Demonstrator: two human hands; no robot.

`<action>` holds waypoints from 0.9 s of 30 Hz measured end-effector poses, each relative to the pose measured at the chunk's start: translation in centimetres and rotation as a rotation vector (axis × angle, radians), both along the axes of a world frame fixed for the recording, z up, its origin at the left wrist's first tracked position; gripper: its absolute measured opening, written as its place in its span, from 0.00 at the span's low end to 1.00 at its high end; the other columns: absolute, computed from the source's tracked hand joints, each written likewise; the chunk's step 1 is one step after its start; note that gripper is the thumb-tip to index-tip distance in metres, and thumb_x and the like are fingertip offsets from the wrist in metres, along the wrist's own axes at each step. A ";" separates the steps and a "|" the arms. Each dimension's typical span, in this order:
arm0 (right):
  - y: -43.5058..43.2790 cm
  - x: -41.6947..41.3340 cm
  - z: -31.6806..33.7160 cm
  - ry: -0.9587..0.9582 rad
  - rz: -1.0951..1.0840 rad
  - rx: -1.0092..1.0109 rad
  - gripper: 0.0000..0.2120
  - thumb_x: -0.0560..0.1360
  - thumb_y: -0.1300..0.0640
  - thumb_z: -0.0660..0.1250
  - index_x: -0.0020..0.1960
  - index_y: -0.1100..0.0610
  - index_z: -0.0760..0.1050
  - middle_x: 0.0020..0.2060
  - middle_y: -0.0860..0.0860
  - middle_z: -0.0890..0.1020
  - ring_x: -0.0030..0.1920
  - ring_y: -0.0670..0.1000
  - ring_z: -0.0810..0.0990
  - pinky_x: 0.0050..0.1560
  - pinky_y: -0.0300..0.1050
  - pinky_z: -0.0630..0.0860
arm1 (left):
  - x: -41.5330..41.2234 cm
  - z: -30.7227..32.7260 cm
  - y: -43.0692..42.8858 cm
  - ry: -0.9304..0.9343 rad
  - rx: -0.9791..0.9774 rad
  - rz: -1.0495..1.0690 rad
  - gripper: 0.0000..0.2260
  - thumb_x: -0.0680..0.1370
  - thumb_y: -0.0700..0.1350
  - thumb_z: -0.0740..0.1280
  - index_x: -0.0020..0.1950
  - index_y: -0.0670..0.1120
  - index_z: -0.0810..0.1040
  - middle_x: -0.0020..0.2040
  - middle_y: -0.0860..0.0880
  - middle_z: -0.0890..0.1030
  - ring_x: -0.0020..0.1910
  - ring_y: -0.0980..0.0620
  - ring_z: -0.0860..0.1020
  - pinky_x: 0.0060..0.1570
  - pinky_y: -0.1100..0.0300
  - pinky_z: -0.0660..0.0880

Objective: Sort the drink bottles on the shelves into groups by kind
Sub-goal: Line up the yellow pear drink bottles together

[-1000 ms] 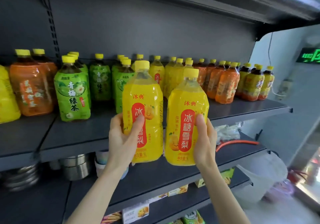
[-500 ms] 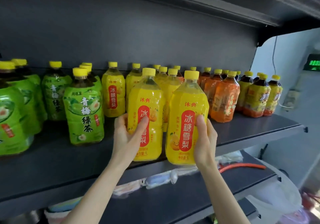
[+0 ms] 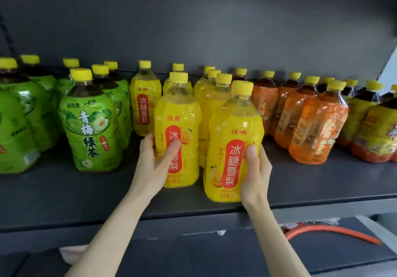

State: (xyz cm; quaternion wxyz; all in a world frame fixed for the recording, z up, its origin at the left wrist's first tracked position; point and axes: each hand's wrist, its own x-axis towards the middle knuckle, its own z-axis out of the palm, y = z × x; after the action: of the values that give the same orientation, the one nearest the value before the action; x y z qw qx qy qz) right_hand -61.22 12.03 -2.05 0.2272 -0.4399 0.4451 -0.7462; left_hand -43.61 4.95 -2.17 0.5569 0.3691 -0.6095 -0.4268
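I hold two yellow pear-drink bottles with red labels and yellow caps. My left hand [image 3: 158, 160] grips the left yellow bottle [image 3: 179, 122], which stands on the dark shelf [image 3: 64, 193]. My right hand [image 3: 255, 169] grips the right yellow bottle [image 3: 234, 126], whose base is at the shelf's front edge. Behind them stand more yellow bottles [image 3: 145, 103] of the same kind. Green tea bottles [image 3: 91, 120] fill the left part of the shelf. Orange bottles [image 3: 318, 124] stand to the right.
At the far right are dark-tea bottles with yellow labels [image 3: 373, 130]. A dark back panel [image 3: 193, 23] closes the shelf behind. On the lower shelf lie an orange hose [image 3: 335, 232] and a white cloth [image 3: 72, 254].
Both yellow bottles have moved up and forward from in front of the lower shelf onto the bottle shelf. The view has shifted closer and to the right.
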 end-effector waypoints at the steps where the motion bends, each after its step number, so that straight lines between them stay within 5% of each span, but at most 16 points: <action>1: -0.1 -0.1 0.0 0.009 0.009 0.001 0.34 0.63 0.26 0.66 0.55 0.52 0.76 0.45 0.50 0.85 0.46 0.51 0.84 0.43 0.43 0.80 | -0.1 0.1 0.2 -0.002 0.010 0.001 0.29 0.68 0.62 0.65 0.67 0.57 0.66 0.64 0.50 0.73 0.60 0.54 0.75 0.50 0.62 0.74; 8: -0.2 -0.4 0.0 0.021 0.066 0.014 0.36 0.60 0.23 0.64 0.56 0.48 0.75 0.48 0.49 0.85 0.49 0.51 0.84 0.44 0.44 0.80 | -1.1 0.9 -0.2 0.019 0.055 0.006 0.30 0.71 0.58 0.65 0.72 0.54 0.64 0.57 0.61 0.75 0.56 0.62 0.75 0.48 0.66 0.73; 21: 0.0 -0.3 0.0 0.028 0.070 0.032 0.35 0.59 0.22 0.64 0.55 0.45 0.75 0.48 0.46 0.85 0.49 0.51 0.84 0.44 0.43 0.80 | -1.6 1.8 -7.1 -0.098 0.137 -0.010 0.26 0.76 0.54 0.64 0.73 0.52 0.62 0.67 0.50 0.72 0.64 0.50 0.71 0.62 0.51 0.71; 27: 0.1 -0.1 0.2 0.012 0.061 0.034 0.29 0.63 0.28 0.63 0.55 0.46 0.74 0.47 0.47 0.85 0.49 0.50 0.84 0.45 0.44 0.80 | -2.0 1.4 -8.3 -0.106 0.129 0.007 0.27 0.77 0.56 0.63 0.74 0.53 0.60 0.69 0.49 0.70 0.66 0.48 0.70 0.56 0.55 0.70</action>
State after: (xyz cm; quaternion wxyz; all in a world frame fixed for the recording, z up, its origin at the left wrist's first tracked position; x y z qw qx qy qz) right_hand -61.37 12.14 -1.88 0.2545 -0.4539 0.4457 -0.7284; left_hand -45.64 -3.36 -0.73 0.5005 0.4286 -0.6079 -0.4431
